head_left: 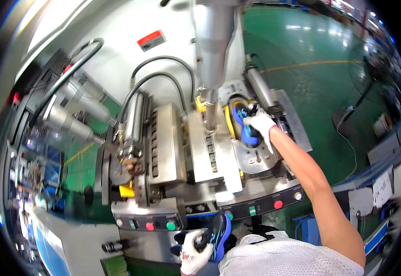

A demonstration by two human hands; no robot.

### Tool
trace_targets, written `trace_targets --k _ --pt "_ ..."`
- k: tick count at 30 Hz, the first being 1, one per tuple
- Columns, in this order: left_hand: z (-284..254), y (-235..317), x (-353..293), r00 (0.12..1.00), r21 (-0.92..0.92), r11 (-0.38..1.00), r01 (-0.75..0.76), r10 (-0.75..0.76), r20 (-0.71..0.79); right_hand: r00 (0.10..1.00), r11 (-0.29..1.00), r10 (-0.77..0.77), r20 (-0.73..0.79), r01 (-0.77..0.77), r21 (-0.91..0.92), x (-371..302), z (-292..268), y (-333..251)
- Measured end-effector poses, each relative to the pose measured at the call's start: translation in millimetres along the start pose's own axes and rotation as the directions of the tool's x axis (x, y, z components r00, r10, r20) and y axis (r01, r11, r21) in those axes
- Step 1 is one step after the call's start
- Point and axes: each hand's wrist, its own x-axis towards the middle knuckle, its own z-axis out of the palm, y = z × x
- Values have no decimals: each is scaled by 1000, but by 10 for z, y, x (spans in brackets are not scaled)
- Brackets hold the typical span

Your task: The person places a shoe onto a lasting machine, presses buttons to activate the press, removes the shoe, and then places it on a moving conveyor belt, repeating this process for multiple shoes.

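Note:
My left hand [196,254], in a white knit glove, is low in front of the machine, its fingers closed round a black shoe with a blue sole [222,237]. The shoe is tilted, sole toward the right. Stretched forward, my gloved right hand [261,122] grips a second black and blue shoe [245,126] at its upper side. That shoe sits in the oval opening of the metal plate [254,158] on the machine's right side, with a yellow rim [229,120] next to it. The right fingertips are partly hidden.
A tall metal cylinder [214,50] hangs over the machine's middle. Left of it stands a steel block [168,142] with black hoses [163,76] behind. Red and green buttons line the front panels [260,209]. A stand fan [370,78] stands on the green floor at right.

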Motion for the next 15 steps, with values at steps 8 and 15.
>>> trace_targets --k 8,15 --pt "148 -813 -2018 631 1 769 639 -524 -572 975 905 -219 23 212 -369 817 713 782" --pt "425 -1526 -2898 171 -239 543 805 -598 -783 956 852 -267 120 292 -434 1367 446 1065"
